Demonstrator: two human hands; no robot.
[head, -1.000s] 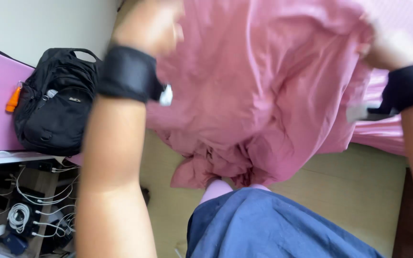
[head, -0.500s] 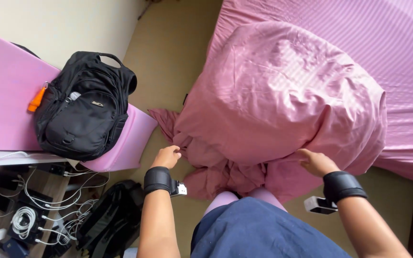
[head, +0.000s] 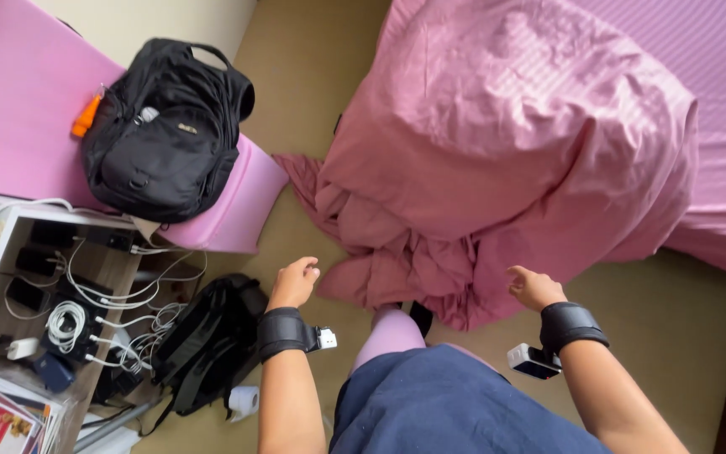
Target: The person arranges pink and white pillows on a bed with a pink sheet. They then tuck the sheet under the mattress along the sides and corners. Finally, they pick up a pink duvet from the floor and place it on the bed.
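Both hands free now, left hand point(head: 294, 282) loosely curled, right hand point(head: 533, 286) half-open, empty beside the pink sheet point(head: 497, 168); regripping its hem looks next.

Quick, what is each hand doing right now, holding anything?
Left hand: loosely curled, empty, just short of the pink sheet.
Right hand: loosely curled, empty, at the sheet's lower edge; contact cannot be told.

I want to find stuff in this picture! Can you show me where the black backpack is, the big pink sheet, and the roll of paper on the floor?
black backpack point(head: 161, 134), head view, on its front panel.
pink sheet point(head: 497, 151), head view, on the bunched-up middle.
paper roll point(head: 244, 402), head view, on its white side.
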